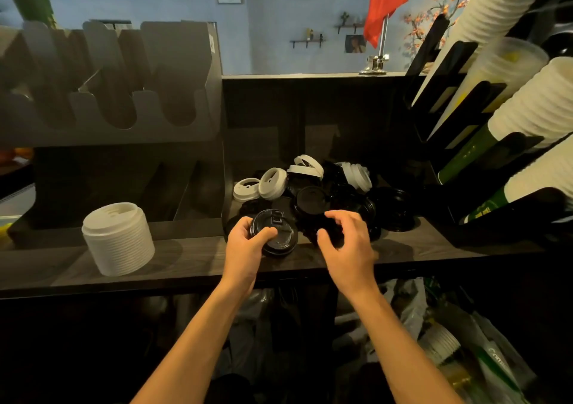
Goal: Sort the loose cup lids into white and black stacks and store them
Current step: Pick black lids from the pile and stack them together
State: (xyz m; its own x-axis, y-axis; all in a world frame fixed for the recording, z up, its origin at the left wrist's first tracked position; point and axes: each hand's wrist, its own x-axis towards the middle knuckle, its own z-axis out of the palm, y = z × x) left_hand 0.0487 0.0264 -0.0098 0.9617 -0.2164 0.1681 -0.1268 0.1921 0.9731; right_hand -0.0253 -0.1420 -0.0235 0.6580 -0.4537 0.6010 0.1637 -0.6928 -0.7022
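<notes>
Loose cup lids (313, 192) lie in a mixed heap at the back of the dark counter (186, 261), black ones mostly at the front and a few white lids (273, 183) toward the rear and left. A finished-looking white stack (119, 237) stands well apart on the counter's left side, so the white sort seems largely done. The step in hand is building the black stack (276, 233).

The left hand (245, 248) holds that short black stack at the near edge of the heap, thumb across its top and fingers curled round its side. The right hand (347, 245) hovers just beside it over the black lids, half open, with fingers arched and spread like a claw. It holds nothing that shows. Whether its fingertips already touch a lid is hard to tell against the dark plastic.

The next move probably calls for pinching one black lid free of the heap, turning it the same way up as the stack and seating it on top. The few white lids must still join the white stack, and neither stack is stored yet.
</notes>
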